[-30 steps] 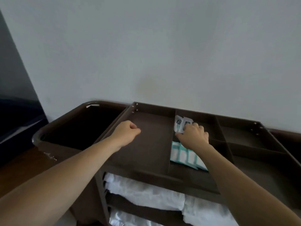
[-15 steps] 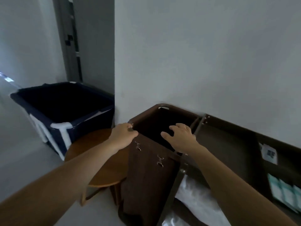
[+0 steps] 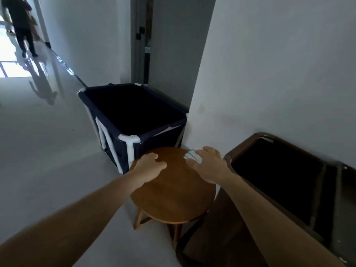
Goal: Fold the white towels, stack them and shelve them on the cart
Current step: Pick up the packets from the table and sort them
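Right hand (image 3: pixel 209 166) hovers low over the far edge of a round wooden stool (image 3: pixel 173 199) at lower centre, fingers spread and fairly straight, gripping nothing. A few small pale packets (image 3: pixel 192 156) lie just under its fingertips, though whether the fingers touch them cannot be told. Left hand (image 3: pixel 149 168) sits at the stool's left edge with its fingers loosely curled and nothing visible in it.

No white towels show anywhere in the frame. The cart (image 3: pixel 248 136) fills the lower right, only its dark brown end bin and part of its frame in view, and its shelves are out of sight. A navy hamper (image 3: pixel 154 147) with white tube corners stands just behind the stool at centre, its inside too dark to read. In the upper left a person (image 3: pixel 21 22) is walking in a bright corridor.

Judged from this, the folding itself is not in hand here.

- The packets sit near the stool's rim, so a sweep of the right hand could knock them to the floor (image 3: pixel 48 151).
- The stool stands close between hamper and cart, so leaning on its edge could tip it.
- The view is turned from the shelves, so the person could lose track of the stack.
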A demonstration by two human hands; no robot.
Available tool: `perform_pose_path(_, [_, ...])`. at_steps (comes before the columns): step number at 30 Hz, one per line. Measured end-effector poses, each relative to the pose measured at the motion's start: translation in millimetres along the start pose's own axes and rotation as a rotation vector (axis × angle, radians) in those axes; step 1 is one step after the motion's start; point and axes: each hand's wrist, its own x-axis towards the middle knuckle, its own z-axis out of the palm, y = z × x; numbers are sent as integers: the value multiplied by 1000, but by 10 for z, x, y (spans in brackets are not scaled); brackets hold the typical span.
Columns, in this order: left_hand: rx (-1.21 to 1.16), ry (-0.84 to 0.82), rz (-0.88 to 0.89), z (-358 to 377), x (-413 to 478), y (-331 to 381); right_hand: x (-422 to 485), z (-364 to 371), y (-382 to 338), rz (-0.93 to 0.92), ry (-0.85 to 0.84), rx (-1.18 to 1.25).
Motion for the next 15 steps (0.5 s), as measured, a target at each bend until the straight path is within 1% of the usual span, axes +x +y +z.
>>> perform_pose_path(3, [1, -13, -32, -33, 344, -90, 461, 147, -66, -21, -60, 22])
perform_pose_path(8, [16, 3, -120, -232, 1008, -74, 1423, 401, -214, -44, -110, 77])
perform_pose_path(12, [62, 46, -191, -429, 1613, -21, 2158, 521, -300, -40, -174, 118])
perform_pose_path(15, [35, 29, -207, -461, 2016, 14, 2621, 607, -295, -24, -210, 115])
